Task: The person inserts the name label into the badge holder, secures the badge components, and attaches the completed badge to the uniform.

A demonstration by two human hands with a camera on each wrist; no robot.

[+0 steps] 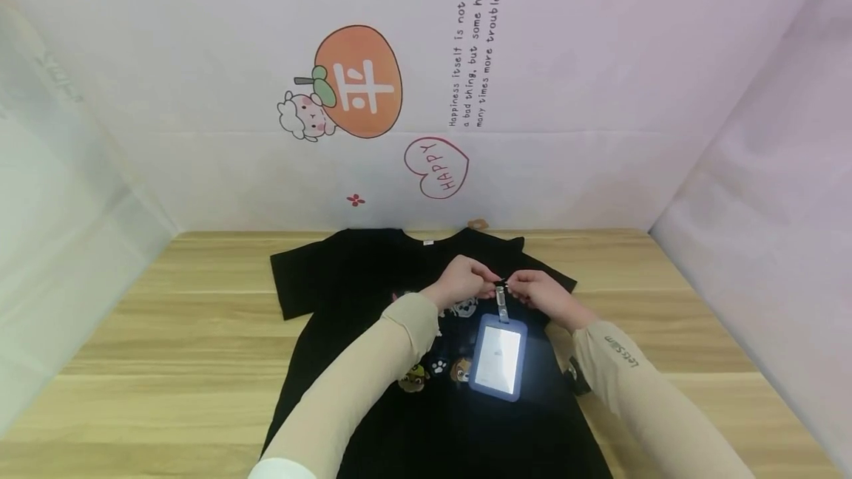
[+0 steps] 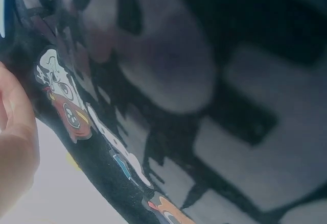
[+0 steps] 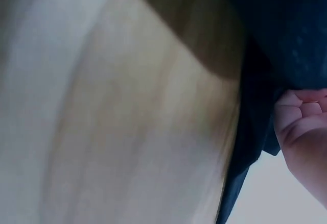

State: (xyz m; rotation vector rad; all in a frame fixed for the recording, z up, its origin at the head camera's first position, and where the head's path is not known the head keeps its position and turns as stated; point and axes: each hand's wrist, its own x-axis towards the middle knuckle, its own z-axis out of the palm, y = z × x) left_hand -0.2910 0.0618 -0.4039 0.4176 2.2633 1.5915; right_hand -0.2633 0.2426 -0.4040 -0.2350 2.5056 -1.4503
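Observation:
A black T-shirt (image 1: 426, 427) with cartoon dog prints lies face up, collar at the far side. On its chest is a blue-framed badge holder (image 1: 498, 358) with a bright white card face, its strap and metal clip (image 1: 502, 301) pointing up. My left hand (image 1: 462, 279) pinches a bit of the shirt's cloth just left of the clip's top. From the other side my right hand (image 1: 541, 293) pinches the clip's top end, fingertips close to the left ones. In the right wrist view the curled right fingers (image 3: 309, 104) meet dark cloth; the clip's jaws are hidden.
A wood-grain table (image 1: 166, 368) lies under the shirt. White printed cloth (image 1: 546, 80) hangs behind and along both sides. Beside the right sleeve cuff a small dark object (image 1: 576, 378) shows at the wrist. A small brown patch (image 1: 478, 224) sits at the back edge.

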